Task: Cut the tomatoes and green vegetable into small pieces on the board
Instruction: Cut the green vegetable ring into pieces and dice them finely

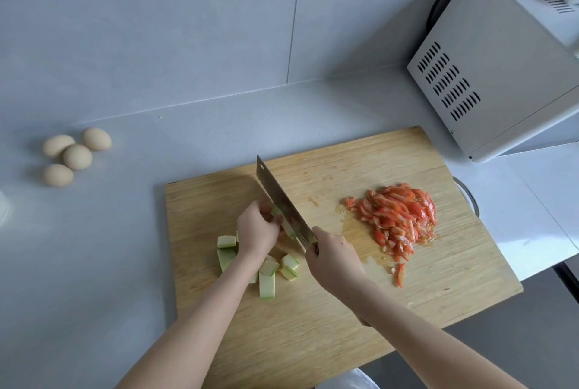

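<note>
- Pale grey countertop [125, 232] meets a tiled wall, and a wooden cutting board [344, 310] lies flat on it.
- On the board's right part sits a heap of red tomato strips [398, 216], with wet juice around it.
- Pale green vegetable pieces [266, 282] lie at the board's left, partly under the forearm.
- Curled fingers of the left hand [257, 230] hold one green piece against the cleaver [282, 200] blade, while the right hand [333, 258] grips the handle.
- Four eggs [76, 157] rest together far left.
- Beyond the board's right corner stands a white microwave [501, 75].

Pale grey countertop [94, 247]: cutting board [344, 310] centre-right, four eggs [77, 157] clustered far left, white microwave [501, 69] back right.
</note>
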### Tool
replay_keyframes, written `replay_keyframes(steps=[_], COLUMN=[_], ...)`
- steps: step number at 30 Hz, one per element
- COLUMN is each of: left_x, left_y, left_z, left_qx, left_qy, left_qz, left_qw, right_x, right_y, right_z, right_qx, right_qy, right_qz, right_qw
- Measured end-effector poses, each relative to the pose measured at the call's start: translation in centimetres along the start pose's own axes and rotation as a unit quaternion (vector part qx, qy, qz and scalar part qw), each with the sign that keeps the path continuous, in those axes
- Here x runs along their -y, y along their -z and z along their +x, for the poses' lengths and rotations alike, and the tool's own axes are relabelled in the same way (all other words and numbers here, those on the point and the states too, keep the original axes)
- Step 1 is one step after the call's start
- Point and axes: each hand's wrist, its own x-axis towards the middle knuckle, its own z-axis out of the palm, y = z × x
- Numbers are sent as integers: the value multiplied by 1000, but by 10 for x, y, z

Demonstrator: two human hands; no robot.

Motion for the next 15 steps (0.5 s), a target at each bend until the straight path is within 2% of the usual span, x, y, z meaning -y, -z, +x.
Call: replay_keyframes(steps=[7, 12, 15], left_x=[2, -2, -8], left_y=[0, 1, 4], left_z=[-2, -2, -5], left_qx=[-5, 36, 41], left_qy=[-1, 66, 67], left_qz=[-3, -93, -89], left_qw=[1000, 993, 993], right_x=[-5, -9, -12], right_y=[-4, 11, 22], right_z=[-12, -22, -24], right_qx=[-39, -54, -51], right_qy=[19, 27, 19], right_qz=[11, 49, 97], right_qw=[999, 997, 994])
